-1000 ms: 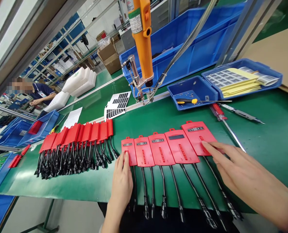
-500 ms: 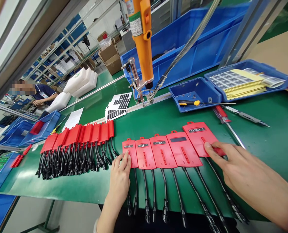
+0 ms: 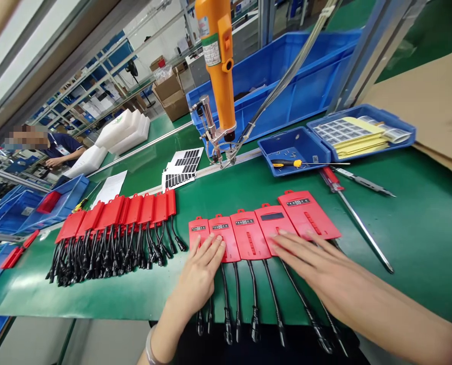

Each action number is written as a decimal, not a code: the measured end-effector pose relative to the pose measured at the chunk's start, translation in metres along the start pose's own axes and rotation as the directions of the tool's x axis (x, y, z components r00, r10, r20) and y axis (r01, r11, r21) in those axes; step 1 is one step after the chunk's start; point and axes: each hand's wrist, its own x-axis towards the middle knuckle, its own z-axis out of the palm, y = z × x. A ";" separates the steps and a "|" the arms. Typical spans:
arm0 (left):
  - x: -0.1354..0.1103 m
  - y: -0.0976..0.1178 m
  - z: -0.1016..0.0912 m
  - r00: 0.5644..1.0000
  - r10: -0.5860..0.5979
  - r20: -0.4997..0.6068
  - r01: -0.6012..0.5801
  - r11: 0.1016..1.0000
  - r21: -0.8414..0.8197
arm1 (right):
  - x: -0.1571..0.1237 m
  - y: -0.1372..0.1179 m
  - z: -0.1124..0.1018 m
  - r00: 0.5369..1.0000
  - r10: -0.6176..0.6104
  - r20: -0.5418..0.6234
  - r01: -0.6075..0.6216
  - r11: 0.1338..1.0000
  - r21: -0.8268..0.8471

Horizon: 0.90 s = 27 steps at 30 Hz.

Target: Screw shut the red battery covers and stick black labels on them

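Several red flat devices [image 3: 248, 230] with black cables lie in a row on the green table [image 3: 419, 238], their cables hanging over the near edge. My left hand [image 3: 201, 268] lies flat with fingers spread on the two leftmost devices. My right hand [image 3: 313, 266] lies open across the lower ends of the fourth device and the fifth device [image 3: 309, 213], fingers stretched out. Neither hand grips anything.
A batch of red devices [image 3: 115, 215] with tangled black cables lies left. An orange electric screwdriver [image 3: 216, 61] hangs above the table. Blue trays [image 3: 286, 147] hold screws and label sheets; a red-handled screwdriver [image 3: 347, 203] lies right. Another person works at far left.
My right hand slid left from the rightmost device onto the fourth one. My left hand moved right, now covering the two leftmost devices. The view shifted slightly right.
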 end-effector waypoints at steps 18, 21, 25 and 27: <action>0.039 -0.004 -0.024 0.991 0.071 0.112 -0.058 0.991 -0.121 | 0.064 -0.016 0.012 0.991 -0.055 0.122 0.029 0.978 0.208; 0.031 -0.009 -0.023 0.997 0.034 0.072 -0.018 0.975 -0.219 | 0.048 0.002 0.003 0.995 -0.019 0.098 -0.006 0.970 0.243; 0.013 -0.013 -0.010 0.999 -0.038 0.001 0.037 0.975 -0.218 | 0.024 0.014 0.000 0.999 0.051 0.010 -0.051 0.996 0.078; 0.008 -0.011 -0.003 0.999 -0.038 0.013 0.039 0.984 -0.175 | 0.016 0.011 0.003 0.999 0.023 -0.023 -0.023 1.000 0.013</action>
